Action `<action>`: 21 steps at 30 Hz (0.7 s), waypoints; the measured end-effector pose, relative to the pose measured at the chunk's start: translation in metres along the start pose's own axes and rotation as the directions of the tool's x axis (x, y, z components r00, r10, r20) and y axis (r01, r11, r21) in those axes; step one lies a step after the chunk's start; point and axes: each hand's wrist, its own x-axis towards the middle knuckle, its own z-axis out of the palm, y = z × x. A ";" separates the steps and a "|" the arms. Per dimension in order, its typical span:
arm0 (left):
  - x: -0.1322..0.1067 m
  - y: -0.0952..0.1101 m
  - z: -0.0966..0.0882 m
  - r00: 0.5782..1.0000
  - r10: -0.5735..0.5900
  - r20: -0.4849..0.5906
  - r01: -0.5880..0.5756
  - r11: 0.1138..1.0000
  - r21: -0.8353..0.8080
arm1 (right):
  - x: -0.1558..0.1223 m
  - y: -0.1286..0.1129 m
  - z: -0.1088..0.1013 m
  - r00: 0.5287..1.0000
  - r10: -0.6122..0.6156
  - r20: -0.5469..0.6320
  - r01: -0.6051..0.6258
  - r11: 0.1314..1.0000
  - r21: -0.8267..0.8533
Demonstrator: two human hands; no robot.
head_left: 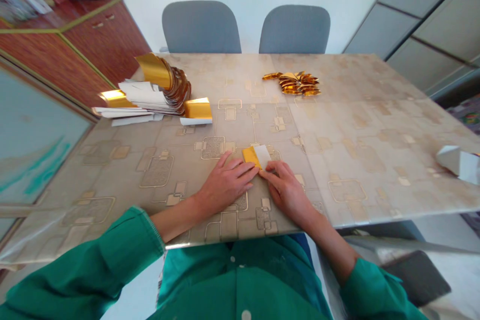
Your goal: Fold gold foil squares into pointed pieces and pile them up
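Note:
A small sheet of gold foil paper, partly folded with its white side showing on the right, lies flat on the table before me. My left hand rests palm down, fingers stretched out, its fingertips on the paper's lower edge. At the near corner, the thumb and index finger of my right hand close on the same paper, next to the left fingertips. The hands hide the lower part of the sheet.
A fanned stack of gold and white paper sheets lies at the back left. Several folded gold pieces form a pile at the back. A white paper object sits at the right edge. Two grey chairs stand behind the patterned tablecloth.

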 end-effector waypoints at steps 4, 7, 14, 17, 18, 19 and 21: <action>0.006 0.004 0.001 0.999 -0.013 0.030 0.013 1.000 0.028 | -0.002 0.000 0.001 1.000 -0.006 -0.008 0.006 1.000 -0.009; 0.007 0.002 0.001 1.000 0.003 0.024 -0.004 0.999 0.034 | -0.003 -0.001 0.001 1.000 -0.009 -0.006 0.009 0.999 -0.035; -0.003 -0.006 0.000 1.000 0.027 -0.011 -0.027 0.999 0.019 | -0.002 -0.003 -0.004 0.999 -0.004 0.054 0.010 0.993 -0.119; -0.010 -0.012 0.000 1.000 0.012 -0.010 -0.012 1.000 0.008 | -0.002 -0.003 -0.005 0.998 0.004 0.058 0.004 0.991 -0.137; -0.012 -0.013 -0.001 1.000 0.001 -0.006 -0.001 1.000 0.007 | -0.002 -0.003 -0.005 0.998 0.005 0.058 0.003 0.991 -0.136; -0.013 -0.015 -0.001 1.000 -0.010 0.000 0.010 1.000 0.007 | -0.002 -0.002 -0.005 0.998 0.006 0.057 0.002 0.991 -0.134; -0.014 -0.017 -0.001 1.000 -0.028 0.004 0.028 1.000 0.012 | -0.002 -0.002 -0.005 0.998 0.006 0.056 0.001 0.992 -0.128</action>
